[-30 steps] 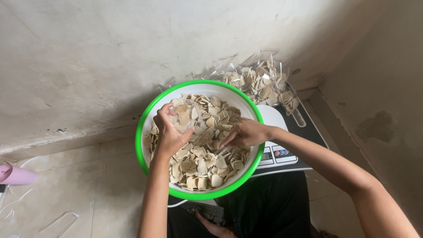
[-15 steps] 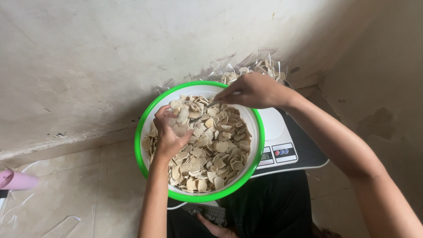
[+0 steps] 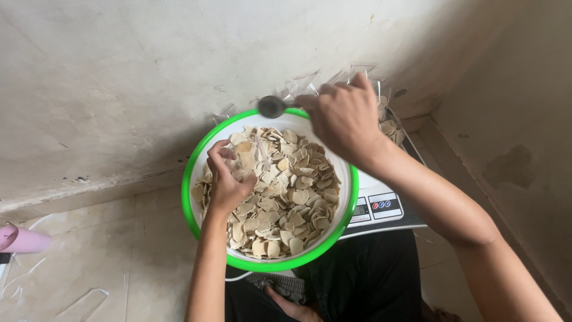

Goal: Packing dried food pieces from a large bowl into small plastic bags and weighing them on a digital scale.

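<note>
A white bowl with a green rim (image 3: pixel 193 211) stands in front of me, filled with several pale flat chips (image 3: pixel 292 203). My left hand (image 3: pixel 226 179) rests in the bowl's left side, closed on a small clear plastic bag (image 3: pixel 253 156) that holds some chips. My right hand (image 3: pixel 345 116) hovers over the bowl's far rim and grips a metal spoon (image 3: pixel 271 106), its round end pointing left.
The bowl sits on a digital scale (image 3: pixel 381 209) with coloured buttons. Clear bags of chips (image 3: pixel 390 125) lie behind the bowl against the wall. A pink object (image 3: pixel 21 240) lies at the far left on the floor. My dark-clothed legs (image 3: pixel 357 280) are below.
My right hand has left the chips, gone up past the bowl's far rim and come up holding a spoon. My left hand stays in the bowl with the bag.
</note>
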